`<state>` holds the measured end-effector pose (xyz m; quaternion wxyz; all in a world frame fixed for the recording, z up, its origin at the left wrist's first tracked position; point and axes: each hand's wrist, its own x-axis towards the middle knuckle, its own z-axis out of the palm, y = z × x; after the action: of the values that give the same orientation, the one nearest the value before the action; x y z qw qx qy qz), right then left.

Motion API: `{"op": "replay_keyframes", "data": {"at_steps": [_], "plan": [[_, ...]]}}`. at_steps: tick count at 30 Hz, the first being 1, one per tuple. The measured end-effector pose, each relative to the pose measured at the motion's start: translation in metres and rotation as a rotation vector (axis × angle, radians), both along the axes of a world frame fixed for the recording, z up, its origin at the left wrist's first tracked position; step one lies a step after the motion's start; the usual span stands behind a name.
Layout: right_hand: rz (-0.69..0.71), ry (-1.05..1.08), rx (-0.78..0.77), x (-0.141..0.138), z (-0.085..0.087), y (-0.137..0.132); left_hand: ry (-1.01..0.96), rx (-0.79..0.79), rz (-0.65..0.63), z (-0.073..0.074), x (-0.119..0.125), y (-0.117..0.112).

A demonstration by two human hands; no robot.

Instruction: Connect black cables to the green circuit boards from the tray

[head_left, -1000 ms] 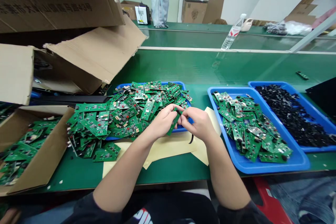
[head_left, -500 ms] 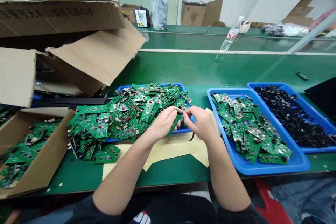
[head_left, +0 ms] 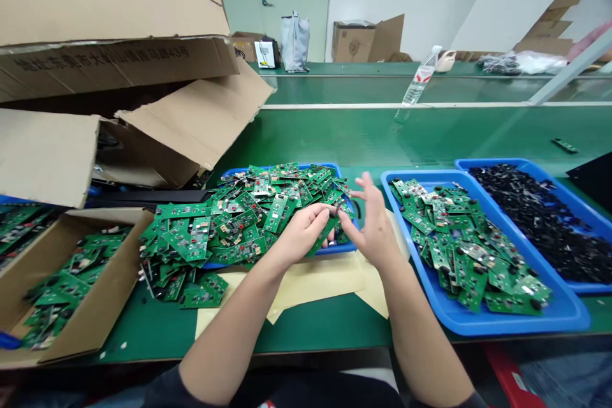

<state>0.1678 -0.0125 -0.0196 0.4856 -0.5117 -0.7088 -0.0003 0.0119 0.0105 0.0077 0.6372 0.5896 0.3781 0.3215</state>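
Shirt (head_left: 310, 390), black, with short left sleeve (head_left: 167, 392) and right sleeve (head_left: 456, 402) flanking the shirt's front, red-and-white print (head_left: 266, 404) there partly cropped; left hand (head_left: 306, 231) and right hand (head_left: 376, 233) bare.

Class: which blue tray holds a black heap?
The rightmost blue tray, with black pieces; the tray beside it and the one behind the left hand hold green boards.

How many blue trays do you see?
3 clearly: middle tray under piled circuit boards, right tray holding boards, far-right tray holding black parts. A blue edge at far left may be another, mostly hidden.
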Motion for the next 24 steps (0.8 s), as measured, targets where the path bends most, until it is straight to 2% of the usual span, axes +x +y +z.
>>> {"op": "replay_keyframes", "data": {"at_steps": [2,4,8,12,16,24], "plan": [[-0.073,0.097,0.092,0.001,0.000,-0.001,-0.043,0.022,0.065,0.000,-0.001,0.001],[-0.082,0.172,0.140,0.001,0.002,-0.003,-0.066,0.077,0.137,-0.002,-0.001,0.001],[0.102,0.214,-0.035,-0.006,0.005,-0.006,-0.030,0.211,0.184,-0.007,-0.001,0.002],[0.107,0.358,-0.168,-0.012,0.003,-0.007,0.055,0.300,0.146,-0.005,0.000,0.000],[0.070,0.548,-0.274,-0.011,0.001,-0.006,0.084,0.315,0.086,-0.002,0.001,-0.001],[0.091,0.615,-0.297,-0.009,0.004,-0.006,0.072,0.215,-0.032,0.004,-0.003,0.001]]}}
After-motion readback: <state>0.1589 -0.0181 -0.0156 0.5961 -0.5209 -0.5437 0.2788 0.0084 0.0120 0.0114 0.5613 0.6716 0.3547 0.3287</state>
